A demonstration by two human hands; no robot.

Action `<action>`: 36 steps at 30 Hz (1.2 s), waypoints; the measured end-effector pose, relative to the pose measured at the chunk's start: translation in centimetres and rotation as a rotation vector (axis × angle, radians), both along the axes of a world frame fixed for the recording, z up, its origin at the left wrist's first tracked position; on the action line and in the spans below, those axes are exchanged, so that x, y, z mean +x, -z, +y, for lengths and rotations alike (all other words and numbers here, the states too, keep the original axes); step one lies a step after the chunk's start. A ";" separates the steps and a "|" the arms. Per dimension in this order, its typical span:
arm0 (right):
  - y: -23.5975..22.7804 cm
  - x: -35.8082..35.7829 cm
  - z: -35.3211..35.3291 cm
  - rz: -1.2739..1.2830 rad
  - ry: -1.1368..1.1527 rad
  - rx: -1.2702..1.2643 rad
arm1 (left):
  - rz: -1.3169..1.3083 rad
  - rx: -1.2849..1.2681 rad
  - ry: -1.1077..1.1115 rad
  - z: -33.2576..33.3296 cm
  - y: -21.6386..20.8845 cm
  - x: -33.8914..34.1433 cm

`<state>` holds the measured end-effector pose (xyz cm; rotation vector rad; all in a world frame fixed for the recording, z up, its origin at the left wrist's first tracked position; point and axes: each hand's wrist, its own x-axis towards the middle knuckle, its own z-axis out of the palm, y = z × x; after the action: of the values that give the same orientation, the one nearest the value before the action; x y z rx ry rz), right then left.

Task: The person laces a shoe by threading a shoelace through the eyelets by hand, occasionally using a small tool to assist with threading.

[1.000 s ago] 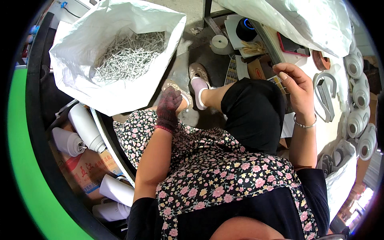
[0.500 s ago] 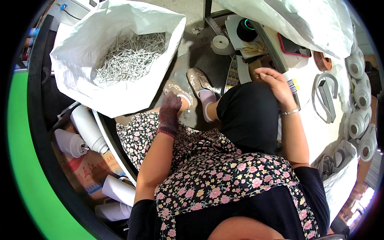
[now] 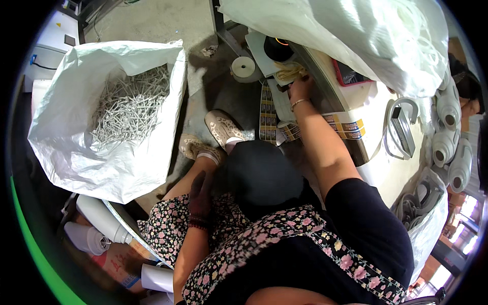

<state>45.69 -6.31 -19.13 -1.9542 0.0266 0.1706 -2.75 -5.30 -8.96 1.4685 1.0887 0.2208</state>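
My left hand (image 3: 200, 201), in a dark red knitted glove, lies on the flowered apron (image 3: 168, 218) over my lap. Its fingers look stretched out, with nothing visible in them. Bare and reaching forward, my right hand (image 3: 301, 89) is at the low shelf beside the table. Just beyond it sits a bundle of pale yellow bands (image 3: 288, 72). A small dark piece (image 3: 283, 88) shows by its fingertips; shadow hides whether they grip it. Strips of printed labels (image 3: 268, 114) hang below, and a black round device (image 3: 278, 48) with a lit ring stands behind the bands.
A white woven sack (image 3: 61, 147) of metal nails or rivets (image 3: 129, 109) stands at the left. On the right-hand table (image 3: 378, 170) are a red-edged phone (image 3: 351, 73), grey curved strips (image 3: 401, 129) and several grey plastic parts (image 3: 445, 145). White cylinders (image 3: 101, 216) lie at lower left; a tape roll (image 3: 243, 67) sits ahead.
My right hand has moved from above my knee, forward and left, down to the shelf beside the bands. My left hand stays on my lap. The whole view has shifted.
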 end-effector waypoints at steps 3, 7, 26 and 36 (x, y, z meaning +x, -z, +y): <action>-8.3 -2.0 1.7 0.483 -0.038 -0.059 | 0.042 -0.076 -0.055 0.1 -0.2 0.3; -2.5 0.8 -0.7 0.098 -0.124 -0.243 | -0.006 -0.120 -0.049 0.7 -1.7 2.2; -17.2 -15.6 -1.9 -0.348 -1.193 0.335 | -0.112 1.109 0.915 10.9 -9.5 15.5; -16.5 -16.0 0.0 -0.501 -1.389 0.307 | -0.003 0.286 0.642 11.4 -10.8 17.5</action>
<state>29.73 -6.33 -2.58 -1.3419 -1.5882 0.5291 14.72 6.09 1.86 1.9951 0.5496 -0.0818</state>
